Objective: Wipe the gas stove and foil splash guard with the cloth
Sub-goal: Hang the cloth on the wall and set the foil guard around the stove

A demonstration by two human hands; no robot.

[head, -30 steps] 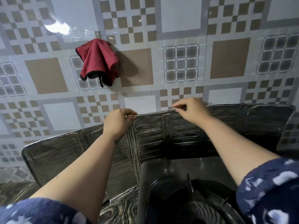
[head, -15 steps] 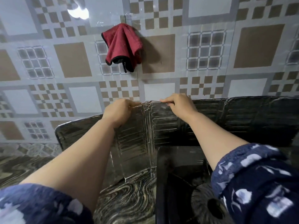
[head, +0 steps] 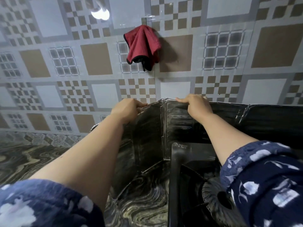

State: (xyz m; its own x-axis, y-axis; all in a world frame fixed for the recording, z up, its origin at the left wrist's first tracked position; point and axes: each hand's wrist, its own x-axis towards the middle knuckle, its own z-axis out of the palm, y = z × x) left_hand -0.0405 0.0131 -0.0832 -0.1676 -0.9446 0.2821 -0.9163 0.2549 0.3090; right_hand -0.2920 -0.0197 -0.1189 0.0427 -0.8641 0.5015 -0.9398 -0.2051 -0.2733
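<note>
A folding foil splash guard [head: 178, 123] stands around the back and left of a black gas stove [head: 185, 164]. My left hand [head: 127, 108] grips the top edge of the guard's left panel. My right hand [head: 195, 105] grips the top edge of the back panel, just right of the fold. A red cloth [head: 142, 46] with black trim hangs on the tiled wall above both hands, untouched. A round burner [head: 213, 195] shows at the lower right, partly hidden by my right sleeve.
The patterned tile wall [head: 101, 95] rises directly behind the guard. A dark marbled countertop [head: 24, 154] extends to the left and in front of the stove. My blue patterned sleeves fill the bottom corners.
The guard's left panel has swung inward, folding closer to the back panel. Both hands stay on its top edge and have come nearer together. My view has shifted left.
</note>
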